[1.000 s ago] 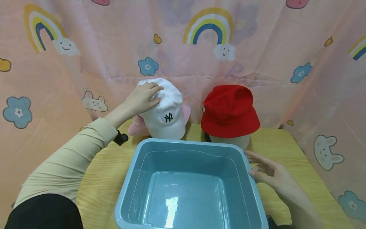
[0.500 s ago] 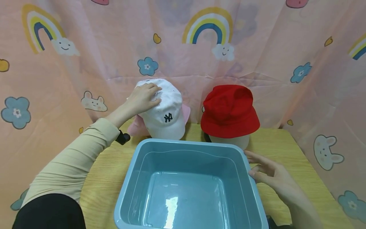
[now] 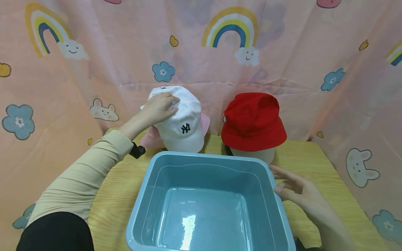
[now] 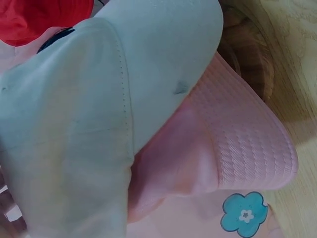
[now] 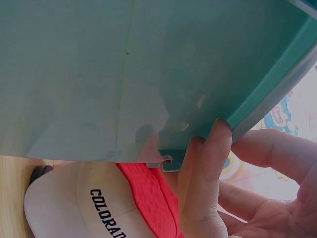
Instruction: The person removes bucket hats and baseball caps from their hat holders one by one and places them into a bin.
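My left hand (image 3: 159, 108) grips the crown of a white baseball cap (image 3: 189, 115) with a dark NY logo, at the back left in the head view. Behind that cap is a pink hat (image 3: 152, 138), whose stitched brim (image 4: 255, 148) spreads out in the left wrist view. At the front stands a blue plastic basin (image 3: 207, 155) with nothing in it. The right hand (image 3: 301, 190) holds its right rim near the back corner. In the right wrist view, two fingers (image 5: 210, 168) lie against the outer wall below the lip, with the thumb at the edge.
A red hat (image 3: 252, 120) sits over a pale cap (image 3: 258, 155) lettered "COLORAD" at the back right. Below the white cap's brim, a round dark wooden piece (image 4: 250, 54) shows. The wooden table (image 3: 301, 157) backs onto a pink patterned curtain (image 3: 292, 52).
The left forearm has shifted slightly right, and the left hand has settled a little on the white cap. The right hand, basin and other hats stay where they were.
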`<state>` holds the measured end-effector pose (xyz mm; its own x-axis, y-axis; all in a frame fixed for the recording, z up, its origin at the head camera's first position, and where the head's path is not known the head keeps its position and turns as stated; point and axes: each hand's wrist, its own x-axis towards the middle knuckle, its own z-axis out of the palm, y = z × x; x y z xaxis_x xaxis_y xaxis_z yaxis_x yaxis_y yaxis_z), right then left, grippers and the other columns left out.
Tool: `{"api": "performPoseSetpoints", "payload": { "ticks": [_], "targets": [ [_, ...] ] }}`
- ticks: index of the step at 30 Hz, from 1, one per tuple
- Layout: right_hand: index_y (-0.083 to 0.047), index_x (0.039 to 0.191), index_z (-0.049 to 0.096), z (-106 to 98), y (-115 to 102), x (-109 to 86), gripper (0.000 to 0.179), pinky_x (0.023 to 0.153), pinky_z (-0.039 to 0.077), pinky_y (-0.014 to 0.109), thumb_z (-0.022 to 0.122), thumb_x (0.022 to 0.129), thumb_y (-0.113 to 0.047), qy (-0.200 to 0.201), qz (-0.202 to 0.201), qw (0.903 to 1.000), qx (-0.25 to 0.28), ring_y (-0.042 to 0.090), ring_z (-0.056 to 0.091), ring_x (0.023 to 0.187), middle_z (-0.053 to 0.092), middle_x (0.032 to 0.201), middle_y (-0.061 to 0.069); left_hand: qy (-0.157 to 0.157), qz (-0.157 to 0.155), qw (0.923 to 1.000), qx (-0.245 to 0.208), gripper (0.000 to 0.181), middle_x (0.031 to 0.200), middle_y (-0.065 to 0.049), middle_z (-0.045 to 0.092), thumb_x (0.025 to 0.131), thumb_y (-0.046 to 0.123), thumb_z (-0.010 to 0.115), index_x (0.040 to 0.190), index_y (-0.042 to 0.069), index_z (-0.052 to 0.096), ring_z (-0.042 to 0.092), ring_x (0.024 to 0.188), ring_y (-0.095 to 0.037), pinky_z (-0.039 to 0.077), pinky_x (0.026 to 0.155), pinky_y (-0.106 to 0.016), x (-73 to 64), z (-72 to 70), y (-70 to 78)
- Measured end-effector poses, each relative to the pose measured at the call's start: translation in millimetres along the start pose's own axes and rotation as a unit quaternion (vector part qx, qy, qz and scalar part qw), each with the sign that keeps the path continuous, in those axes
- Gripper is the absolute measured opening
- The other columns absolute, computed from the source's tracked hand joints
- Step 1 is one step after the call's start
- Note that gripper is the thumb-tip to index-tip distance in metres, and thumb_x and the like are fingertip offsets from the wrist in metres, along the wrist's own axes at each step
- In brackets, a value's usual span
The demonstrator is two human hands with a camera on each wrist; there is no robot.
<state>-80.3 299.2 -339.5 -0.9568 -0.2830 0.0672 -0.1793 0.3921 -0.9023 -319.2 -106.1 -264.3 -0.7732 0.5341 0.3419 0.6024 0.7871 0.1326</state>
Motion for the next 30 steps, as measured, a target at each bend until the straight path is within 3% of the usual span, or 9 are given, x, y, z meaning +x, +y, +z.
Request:
{"api": "performPoseSetpoints", "payload": {
  "ticks": [13, 25, 30],
  "targets": [
    [-0.008, 0.147, 0.037, 0.3, -1.1, -0.2, 0.053, 0.074, 0.055, 0.029, 0.052, 0.096, -0.005, 0.003, -0.002, 1.0, -0.004, 0.017, 0.067, 0.084, 0.06, 0.12, -0.014, 0.007, -0.024, 0.9996, -0.012, 0.033, 0.117, -0.013, 0.065, 0.093, 0.014, 0.059, 0.125, 0.008, 0.061, 0.059, 0.112, -0.031, 0.048, 0.095, -0.046, 0.4, -1.9, 9.9],
    [-0.007, 0.147, 0.036, 1.2, -1.0, -0.1, 0.053, 0.074, 0.055, 0.03, 0.051, 0.096, -0.005, -0.004, 0.005, 1.0, 0.007, 0.017, 0.067, 0.084, 0.059, 0.12, -0.014, 0.058, -0.012, 0.9981, -0.013, 0.025, 0.107, -0.014, 0.066, 0.091, 0.01, 0.058, 0.115, 0.007, 0.067, 0.061, 0.102, -0.032, 0.048, 0.089, -0.044, 3.3, -8.0, 13.1],
    [-0.008, 0.147, 0.036, 1.0, -1.2, 0.3, 0.053, 0.074, 0.055, 0.03, 0.052, 0.096, -0.006, -0.001, 0.013, 0.9999, 0.003, 0.017, 0.067, 0.085, 0.059, 0.12, -0.015, 0.08, -0.012, 0.9966, -0.017, 0.023, 0.114, -0.014, 0.067, 0.091, 0.011, 0.061, 0.113, 0.007, 0.068, 0.061, 0.107, -0.032, 0.048, 0.093, -0.046, 5.5, -13.2, 16.7]
  ]
}}
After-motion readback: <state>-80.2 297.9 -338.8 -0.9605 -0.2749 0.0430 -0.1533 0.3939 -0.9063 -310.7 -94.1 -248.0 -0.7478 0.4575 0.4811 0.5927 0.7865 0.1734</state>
